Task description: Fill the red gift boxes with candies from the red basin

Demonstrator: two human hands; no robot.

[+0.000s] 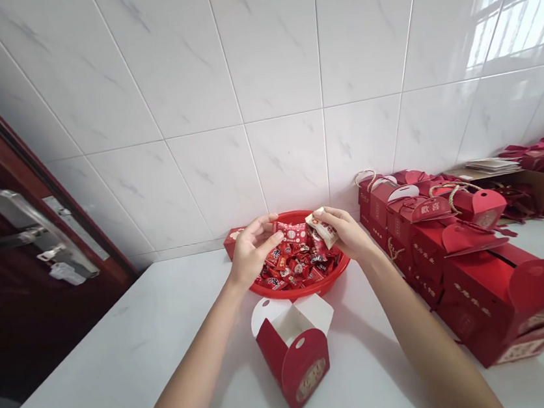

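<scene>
Two bare forearms rise from the lower edge of the frame and converge at its centre, where both hands meet above the basket. The left hand [251, 252], thumb toward the right, has thumb and fingers closed on the left end of a red dotted packet [295, 233]. The right hand [347, 235], its fingers bent toward the left, pinches a cream packet [323, 232] between thumb and fingertips.

The red dotted packet lies with its long axis roughly across the frame; the cream packet slants from upper left to lower right. Both are at the centre of the frame, close beside each other.

Beneath them, I see a red basket [325, 284] holding many small wrapped sweets [292, 270], mostly red. Just below it in the frame, an open box [314, 359] stands mouth upward, flaps spread and white interior showing, its long axis running toward the basket and its medallion end facing the lower edge. Red gift boxes [475, 305] crowd the right side of the white table [136, 350].
</scene>
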